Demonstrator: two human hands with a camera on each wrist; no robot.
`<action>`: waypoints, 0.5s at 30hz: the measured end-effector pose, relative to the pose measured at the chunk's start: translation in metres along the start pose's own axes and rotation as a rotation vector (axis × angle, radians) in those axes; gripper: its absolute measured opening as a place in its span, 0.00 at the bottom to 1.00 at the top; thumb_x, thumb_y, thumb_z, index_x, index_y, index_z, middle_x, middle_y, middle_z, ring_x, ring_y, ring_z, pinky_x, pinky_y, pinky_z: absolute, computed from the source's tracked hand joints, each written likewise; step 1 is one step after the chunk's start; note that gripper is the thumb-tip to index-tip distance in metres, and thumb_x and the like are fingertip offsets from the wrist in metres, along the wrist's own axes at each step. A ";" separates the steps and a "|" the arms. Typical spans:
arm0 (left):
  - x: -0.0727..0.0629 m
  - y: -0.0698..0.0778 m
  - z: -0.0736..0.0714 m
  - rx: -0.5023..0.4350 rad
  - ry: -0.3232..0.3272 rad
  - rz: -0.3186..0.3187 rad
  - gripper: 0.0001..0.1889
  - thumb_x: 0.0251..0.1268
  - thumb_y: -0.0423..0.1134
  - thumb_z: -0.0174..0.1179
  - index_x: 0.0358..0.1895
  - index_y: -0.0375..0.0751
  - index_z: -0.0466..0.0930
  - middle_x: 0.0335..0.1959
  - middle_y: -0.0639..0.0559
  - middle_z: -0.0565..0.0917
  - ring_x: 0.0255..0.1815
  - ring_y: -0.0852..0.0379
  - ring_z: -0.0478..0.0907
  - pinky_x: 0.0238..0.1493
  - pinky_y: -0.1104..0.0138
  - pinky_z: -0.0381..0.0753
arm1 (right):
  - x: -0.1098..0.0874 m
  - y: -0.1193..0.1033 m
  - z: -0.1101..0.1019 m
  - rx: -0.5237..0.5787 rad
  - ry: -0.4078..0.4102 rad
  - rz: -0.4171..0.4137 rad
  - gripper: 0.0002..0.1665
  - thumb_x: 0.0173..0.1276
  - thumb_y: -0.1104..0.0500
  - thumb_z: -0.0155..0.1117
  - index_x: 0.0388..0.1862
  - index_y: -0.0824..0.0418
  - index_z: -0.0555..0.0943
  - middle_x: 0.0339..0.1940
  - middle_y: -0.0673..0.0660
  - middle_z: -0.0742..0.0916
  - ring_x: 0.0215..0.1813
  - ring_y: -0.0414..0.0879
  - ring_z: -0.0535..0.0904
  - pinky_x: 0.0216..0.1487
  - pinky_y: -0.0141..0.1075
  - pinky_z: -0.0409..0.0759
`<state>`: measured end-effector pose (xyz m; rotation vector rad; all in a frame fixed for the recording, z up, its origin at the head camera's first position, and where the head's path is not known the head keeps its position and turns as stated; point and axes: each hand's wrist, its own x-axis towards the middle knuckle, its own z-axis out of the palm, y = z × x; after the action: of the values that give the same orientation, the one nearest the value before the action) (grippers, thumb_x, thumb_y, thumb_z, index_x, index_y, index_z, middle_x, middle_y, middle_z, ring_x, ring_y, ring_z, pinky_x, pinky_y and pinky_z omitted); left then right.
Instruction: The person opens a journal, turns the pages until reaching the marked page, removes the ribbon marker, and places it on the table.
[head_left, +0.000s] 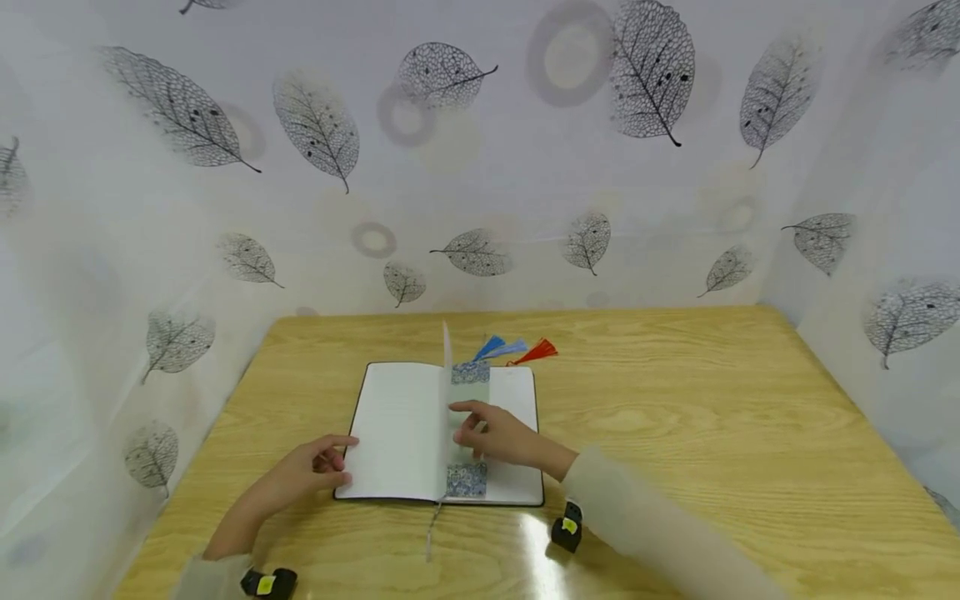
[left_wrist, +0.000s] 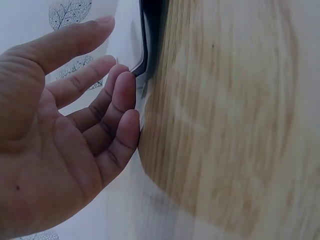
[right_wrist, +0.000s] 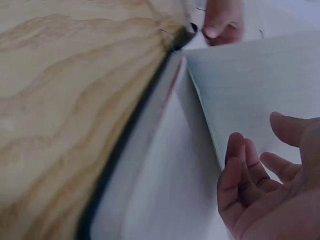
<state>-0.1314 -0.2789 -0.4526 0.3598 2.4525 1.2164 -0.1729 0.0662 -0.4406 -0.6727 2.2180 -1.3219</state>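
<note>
An open notebook (head_left: 397,400) with a dark cover lies on the table. One of its pages (head_left: 447,346) stands nearly upright at the middle fold. Against this page my right hand (head_left: 498,433) holds its index finger outstretched, the thumb apart from the other bent fingers in the right wrist view. Below that hand, a strip with blue patterned ends (head_left: 468,481) and a pale green middle lies on the right side. My left hand (head_left: 303,467) touches the notebook's left edge with relaxed fingers, its thumb by the lower corner; nothing is gripped in the left wrist view.
Past the notebook's far edge lie a blue tassel (head_left: 491,345), a light blue tassel (head_left: 511,348) and a red tassel (head_left: 538,350). A thin ribbon (head_left: 430,533) hangs out at the near edge. Leaf-printed sheeting (head_left: 480,167) encloses the wooden table (head_left: 697,433).
</note>
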 end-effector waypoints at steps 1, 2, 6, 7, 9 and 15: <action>-0.001 -0.001 0.000 -0.003 0.002 0.004 0.30 0.61 0.40 0.66 0.64 0.30 0.69 0.38 0.46 0.75 0.34 0.64 0.71 0.35 0.72 0.73 | 0.001 0.000 0.004 -0.035 0.001 -0.003 0.31 0.73 0.53 0.57 0.72 0.60 0.65 0.44 0.57 0.82 0.32 0.41 0.81 0.31 0.33 0.76; -0.002 -0.001 0.000 -0.009 0.006 0.007 0.30 0.61 0.40 0.65 0.64 0.30 0.69 0.38 0.46 0.76 0.34 0.64 0.71 0.35 0.72 0.73 | 0.002 0.000 0.007 -0.073 0.005 -0.001 0.31 0.73 0.53 0.57 0.72 0.59 0.65 0.43 0.56 0.82 0.31 0.40 0.80 0.30 0.32 0.75; -0.007 -0.001 -0.001 -0.014 0.024 0.003 0.30 0.62 0.40 0.65 0.64 0.31 0.69 0.38 0.46 0.77 0.34 0.65 0.72 0.36 0.72 0.74 | 0.005 -0.005 0.015 -0.205 0.042 0.000 0.30 0.72 0.55 0.59 0.70 0.58 0.67 0.39 0.53 0.83 0.26 0.37 0.75 0.26 0.30 0.71; -0.009 -0.001 -0.002 -0.014 0.027 0.001 0.29 0.62 0.40 0.65 0.65 0.31 0.69 0.38 0.46 0.77 0.34 0.65 0.73 0.36 0.72 0.75 | 0.005 -0.007 0.017 -0.240 0.054 0.007 0.29 0.72 0.54 0.59 0.70 0.58 0.68 0.37 0.51 0.83 0.25 0.36 0.74 0.26 0.29 0.70; -0.011 0.000 -0.002 -0.013 0.033 0.002 0.29 0.63 0.40 0.64 0.65 0.32 0.69 0.39 0.46 0.78 0.34 0.65 0.73 0.36 0.71 0.75 | 0.007 -0.011 0.020 -0.307 0.072 0.023 0.29 0.71 0.53 0.60 0.69 0.57 0.69 0.32 0.48 0.82 0.22 0.36 0.70 0.24 0.29 0.68; -0.015 0.004 -0.005 -0.018 0.051 0.018 0.28 0.65 0.39 0.62 0.65 0.30 0.68 0.39 0.45 0.79 0.35 0.66 0.75 0.36 0.70 0.76 | 0.012 -0.021 0.033 -0.486 0.085 0.053 0.29 0.71 0.50 0.60 0.69 0.54 0.69 0.21 0.44 0.76 0.19 0.35 0.66 0.19 0.30 0.64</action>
<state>-0.1196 -0.2858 -0.4433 0.3512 2.4852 1.2693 -0.1588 0.0282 -0.4378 -0.7274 2.6342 -0.7960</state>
